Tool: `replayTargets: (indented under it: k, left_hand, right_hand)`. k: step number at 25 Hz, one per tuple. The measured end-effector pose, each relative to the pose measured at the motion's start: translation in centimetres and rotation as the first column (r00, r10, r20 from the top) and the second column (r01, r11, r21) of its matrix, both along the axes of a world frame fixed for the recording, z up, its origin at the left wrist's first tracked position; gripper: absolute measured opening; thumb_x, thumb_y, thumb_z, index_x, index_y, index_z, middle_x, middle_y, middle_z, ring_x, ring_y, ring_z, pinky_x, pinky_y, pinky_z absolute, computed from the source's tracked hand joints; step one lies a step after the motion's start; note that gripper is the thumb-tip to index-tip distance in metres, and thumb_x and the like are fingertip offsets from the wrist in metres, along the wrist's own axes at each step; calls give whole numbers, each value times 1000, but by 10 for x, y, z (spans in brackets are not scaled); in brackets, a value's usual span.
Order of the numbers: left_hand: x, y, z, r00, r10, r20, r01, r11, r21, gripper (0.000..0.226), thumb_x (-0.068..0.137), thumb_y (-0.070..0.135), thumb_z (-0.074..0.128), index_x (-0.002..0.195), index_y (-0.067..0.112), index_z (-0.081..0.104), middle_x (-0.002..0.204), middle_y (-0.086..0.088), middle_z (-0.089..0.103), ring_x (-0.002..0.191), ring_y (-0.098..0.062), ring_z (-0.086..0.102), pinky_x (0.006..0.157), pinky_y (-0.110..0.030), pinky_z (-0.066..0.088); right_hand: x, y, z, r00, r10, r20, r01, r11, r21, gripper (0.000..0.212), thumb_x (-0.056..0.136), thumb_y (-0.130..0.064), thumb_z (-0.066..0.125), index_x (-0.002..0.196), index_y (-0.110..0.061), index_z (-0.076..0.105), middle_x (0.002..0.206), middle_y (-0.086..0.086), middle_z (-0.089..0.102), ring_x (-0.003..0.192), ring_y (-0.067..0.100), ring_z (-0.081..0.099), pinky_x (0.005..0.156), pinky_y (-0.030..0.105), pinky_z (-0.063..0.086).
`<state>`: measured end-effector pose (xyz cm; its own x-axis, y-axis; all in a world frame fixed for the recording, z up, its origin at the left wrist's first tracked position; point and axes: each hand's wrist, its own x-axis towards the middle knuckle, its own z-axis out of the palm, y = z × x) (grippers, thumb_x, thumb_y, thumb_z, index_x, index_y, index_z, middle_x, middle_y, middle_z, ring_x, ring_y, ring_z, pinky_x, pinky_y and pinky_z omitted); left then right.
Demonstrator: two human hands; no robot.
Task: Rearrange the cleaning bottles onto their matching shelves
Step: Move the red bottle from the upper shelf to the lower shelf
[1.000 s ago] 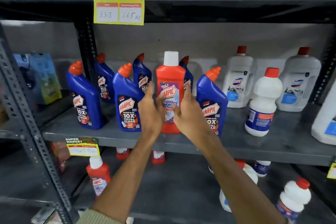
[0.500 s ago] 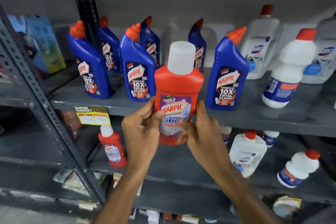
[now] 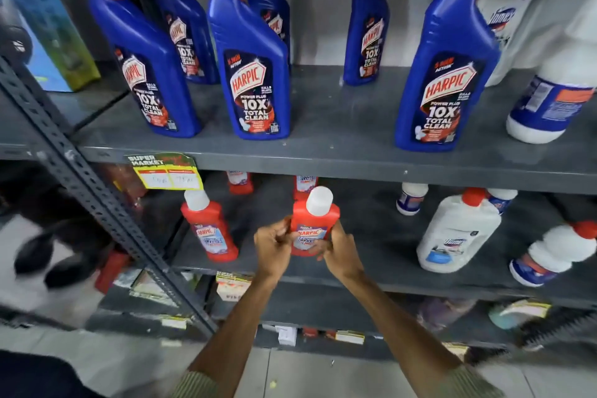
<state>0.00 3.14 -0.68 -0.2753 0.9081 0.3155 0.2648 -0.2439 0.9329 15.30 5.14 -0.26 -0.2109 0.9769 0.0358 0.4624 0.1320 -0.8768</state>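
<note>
Lowered red bottle (image 3: 314, 225) joins three others; six blue.

My body, as seen from the head camera:

- Left hand (image 3: 273, 247): bare; no glove, ring or band visible on it. Details of the fingers are blurred.
- Right hand (image 3: 342, 252): bare likewise; no ring or band visible.
- Forearms: both bare from wrist to near the elbow; no watch or bracelet visible.
- Left sleeve (image 3: 197, 385): olive-green ribbed knit, fine lengthwise ribs, pushed up the arm; only its edge shows at the bottom of the frame.
- Right sleeve (image 3: 470, 381): same olive-green ribbed knit, pushed up the same way, cut off by the frame's lower edge.
</note>
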Motion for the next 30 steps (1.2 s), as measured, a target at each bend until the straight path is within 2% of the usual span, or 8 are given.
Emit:
replayTargets:
  k: [6, 8, 13, 16, 18, 20, 26, 30]
  left_hand:
    - [-10, 29, -51, 999, 26, 24, -20, 974, -227, 13, 85, -13, 66, 95, -8, 74, 96, -15, 75, 90, -21, 66, 82, -61, 59]
    - [-7, 30, -54, 995, 26, 96, -1, 968, -250, 22, 86, -12, 65, 106, -5, 72, 105, -14, 73, 92, -26, 70, 87, -61, 58]
    - [1, 19, -42, 992, -30, 124, 59, 969, -239, 45, 87, 36, 70, 125, 14, 62, 114, -7, 72, 95, -22, 73, 92, -52, 59]
    - [5, -2, -25, 994, 86, -70, -98, 975, -200, 103, 71, 87, 43, 134, 7, 58, 93, -17, 76, 74, -3, 68, 71, -15, 58]
    - [12, -25, -2, 968, 233, -95, -232, 972, 23, 76, 88, 70, 45, 139, 14, 53, 90, -20, 76, 68, 1, 68, 62, -5, 50]
    - [27, -37, 39, 964, 252, -80, -211, 916, 341, 47, 96, 29, 61, 140, 12, 52, 126, -15, 70, 110, -21, 72, 89, -15, 56]
    - [88, -15, 216, 957, 242, -159, -59, 700, 711, 47, 86, 5, 73, 129, -9, 59, 128, -12, 64, 114, -30, 67, 91, -22, 57]
    - [124, 17, 261, 993, 84, -84, -23, 831, 555, 48, 88, 18, 72, 133, 4, 60, 123, 13, 62, 103, 17, 63, 84, -1, 48]
  right_hand:
    - [-16, 22, -35, 999, -39, -21, 36, 991, -126, 52, 95, -6, 64, 143, -5, 43, 133, 17, 65, 103, 17, 68, 88, 14, 54]
    - [-18, 24, -43, 999, -46, -17, 44, 992, -120, 59, 93, -16, 69, 144, -8, 42, 133, 14, 65, 110, 24, 69, 96, 32, 57]
    - [-12, 21, -40, 1000, -20, 13, 22, 991, -135, 61, 93, -22, 69, 146, -11, 40, 138, 13, 62, 122, 31, 66, 102, 44, 55]
    - [8, 12, -21, 996, -34, 85, 44, 991, -124, 64, 93, -25, 68, 147, -10, 36, 143, 13, 58, 120, 33, 67, 100, 47, 57]
    - [32, 0, 5, 987, -86, 132, 88, 996, -8, 54, 94, -28, 67, 142, -13, 47, 136, 10, 65, 104, 26, 73, 92, 41, 61]
    - [58, -14, 44, 988, -140, 72, 124, 973, 197, 33, 93, -31, 65, 124, -19, 62, 110, 0, 76, 81, 4, 74, 74, 22, 61]
    - [108, -45, 200, 935, -186, -300, 353, 529, 772, 23, 95, -33, 65, 94, -11, 72, 82, -2, 72, 70, 7, 66, 70, 11, 49]
    - [139, -22, 256, 861, -220, -459, 509, 352, 786, 23, 96, -23, 67, 115, -11, 63, 113, 5, 68, 94, 25, 66, 79, 39, 57]
